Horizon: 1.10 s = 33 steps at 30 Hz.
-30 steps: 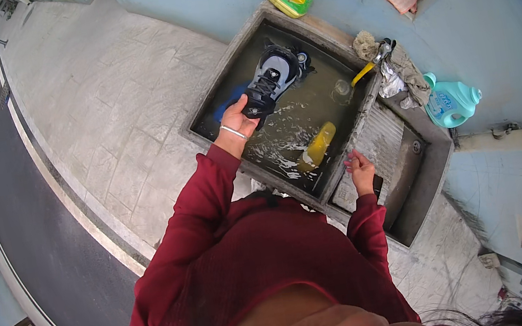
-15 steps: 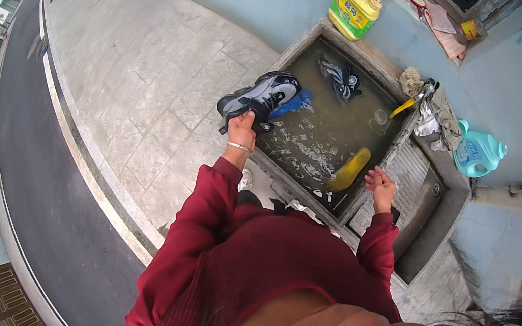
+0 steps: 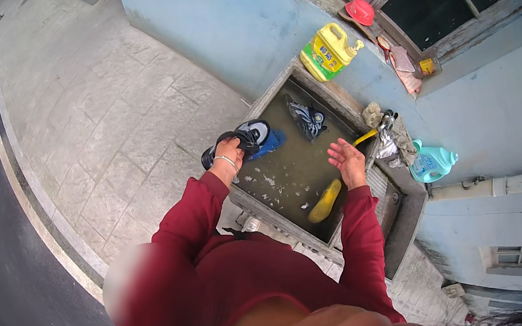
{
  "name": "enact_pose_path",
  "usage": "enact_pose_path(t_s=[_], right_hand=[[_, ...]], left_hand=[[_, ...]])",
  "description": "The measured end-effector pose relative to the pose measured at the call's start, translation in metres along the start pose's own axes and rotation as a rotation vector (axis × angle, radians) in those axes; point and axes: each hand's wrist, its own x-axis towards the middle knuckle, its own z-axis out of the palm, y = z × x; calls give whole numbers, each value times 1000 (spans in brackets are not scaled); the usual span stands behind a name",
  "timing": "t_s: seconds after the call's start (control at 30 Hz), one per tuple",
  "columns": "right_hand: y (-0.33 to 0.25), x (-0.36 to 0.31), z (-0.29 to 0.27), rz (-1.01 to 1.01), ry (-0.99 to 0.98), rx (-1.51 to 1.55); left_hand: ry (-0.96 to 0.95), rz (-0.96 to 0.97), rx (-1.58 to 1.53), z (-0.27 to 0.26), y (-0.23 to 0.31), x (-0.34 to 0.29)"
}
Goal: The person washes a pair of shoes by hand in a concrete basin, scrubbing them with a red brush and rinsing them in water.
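Note:
My left hand (image 3: 229, 153) is closed around a black and grey sneaker (image 3: 258, 129), holding it at the left rim of a stone sink (image 3: 269, 212). Its toe-to-heel direction is hard to make out behind the fingers. Just under the sneaker, something blue (image 3: 275, 141) lies in the murky water. A second dark sneaker (image 3: 306, 119) sits partly sunk farther back. Over the right side of the basin my right hand (image 3: 347, 159) is raised, fingers stretched and holding nothing. Below it a yellow, sole-shaped piece (image 3: 326, 201) lies in the water, near a yellow spout (image 3: 365, 137).
A yellow pump jug (image 3: 328, 53) stands on the far rim. Crumpled rags (image 3: 400, 142) and a teal jug (image 3: 433, 162) are at the right. A red rounded object (image 3: 360, 12) and pink cloth (image 3: 406, 72) rest on the window ledge. A road runs at the left.
My view has turned, so the sink appears farther left. The sneaker has tilted in my left hand, its opening now more toward me. My right hand has moved forward from the washboard over the basin.

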Motion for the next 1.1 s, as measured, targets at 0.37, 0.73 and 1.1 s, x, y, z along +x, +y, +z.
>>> enact_pose_path(t_s=[0.37,0.73,1.1], right_hand=[[-126,176,30,-81,-6,336],[-167,279,63,65,15,306],[-166,302,61,102,74,317]], left_hand=[[73,53,-45,6,29,-18],[4,81,-17,8,26,-28],[78,57,-93,16,31,-28]])
